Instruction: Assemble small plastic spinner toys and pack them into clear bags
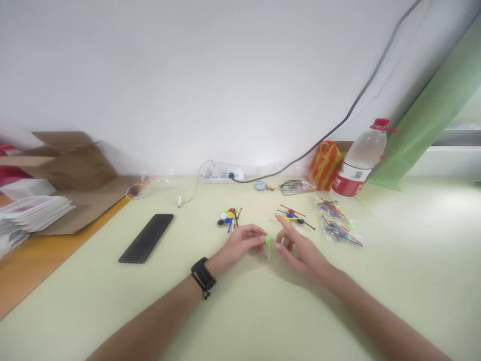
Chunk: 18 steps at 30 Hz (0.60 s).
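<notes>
Pinched between the thumb and fingers of my left hand is a small bright green plastic piece with a thin stem, the stem pointing down. My right hand hovers just right of it, fingers apart, index finger stretched out and nothing visible in its grasp. Beyond my left hand lies a pile of coloured round discs and thin sticks. Past my right fingertips is a group of red, blue, yellow and black stick pieces. Clear bags of similar parts rest farther right.
A black phone-like slab lies on the pale green table at left. A cardboard box and stacked papers stand beyond it. Along the wall are a power strip, cables, a striped bag and a large bottle.
</notes>
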{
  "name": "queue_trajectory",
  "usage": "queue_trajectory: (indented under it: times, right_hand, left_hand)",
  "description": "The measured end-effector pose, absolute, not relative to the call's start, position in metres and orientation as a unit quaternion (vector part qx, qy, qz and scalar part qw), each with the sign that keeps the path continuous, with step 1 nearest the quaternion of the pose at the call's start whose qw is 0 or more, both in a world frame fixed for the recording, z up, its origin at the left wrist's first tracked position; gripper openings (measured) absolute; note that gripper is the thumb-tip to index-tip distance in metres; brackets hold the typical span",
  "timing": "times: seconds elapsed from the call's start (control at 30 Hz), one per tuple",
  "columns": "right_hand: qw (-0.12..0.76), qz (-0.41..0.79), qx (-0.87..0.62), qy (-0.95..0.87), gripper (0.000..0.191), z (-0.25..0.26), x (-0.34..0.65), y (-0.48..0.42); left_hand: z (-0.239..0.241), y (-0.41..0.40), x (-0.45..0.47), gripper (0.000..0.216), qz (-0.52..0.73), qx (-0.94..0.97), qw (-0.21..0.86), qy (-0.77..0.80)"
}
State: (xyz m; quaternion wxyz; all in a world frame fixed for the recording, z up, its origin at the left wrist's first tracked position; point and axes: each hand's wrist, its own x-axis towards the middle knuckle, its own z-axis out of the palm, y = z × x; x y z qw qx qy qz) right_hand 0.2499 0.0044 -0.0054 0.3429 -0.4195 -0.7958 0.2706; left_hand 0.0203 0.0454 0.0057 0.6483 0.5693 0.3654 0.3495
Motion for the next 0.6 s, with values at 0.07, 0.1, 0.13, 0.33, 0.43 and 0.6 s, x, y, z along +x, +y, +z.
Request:
queue_trajectory:
  times: [0.07, 0.1, 0.13, 0.33, 0.43, 0.6]
  right_hand:
    - [0.347, 0.267, -0.418, -0.796, 0.058, -0.0034, 0.2492, 0.0028]
    - [0.348, 0.267, -0.418, -0.795, 0.051, -0.0025, 0.2492, 0.0024]
    - [0.345, 0.272, -0.42, -0.794, 0.04, -0.0016, 0.2495, 0.0023]
    - [0.316, 0.341, -0.445, -0.766, 0.062, 0.0025, 0.2512, 0.0071]
    - [0.341, 0.335, -0.446, -0.757, 0.047, 0.0034, 0.2496, 0.0096]
    - [0.367, 0.37, -0.424, -0.741, 0.026, 0.0006, 0.2455, 0.0088]
  left_hand:
    - [0.0044, 0.0461, 0.0198, 0.031, 0.347, 0.571, 0.648, 0.366]
    - [0.0038, 0.0464, 0.0197, 0.031, 0.346, 0.572, 0.647, 0.366]
    - [0.0033, 0.0466, 0.0198, 0.031, 0.346, 0.573, 0.647, 0.366]
    - [0.0036, 0.0455, 0.0217, 0.03, 0.353, 0.563, 0.65, 0.369]
    - [0.0032, 0.0453, 0.0215, 0.031, 0.351, 0.565, 0.648, 0.372]
    - [0.0026, 0.0452, 0.0203, 0.033, 0.335, 0.578, 0.654, 0.356]
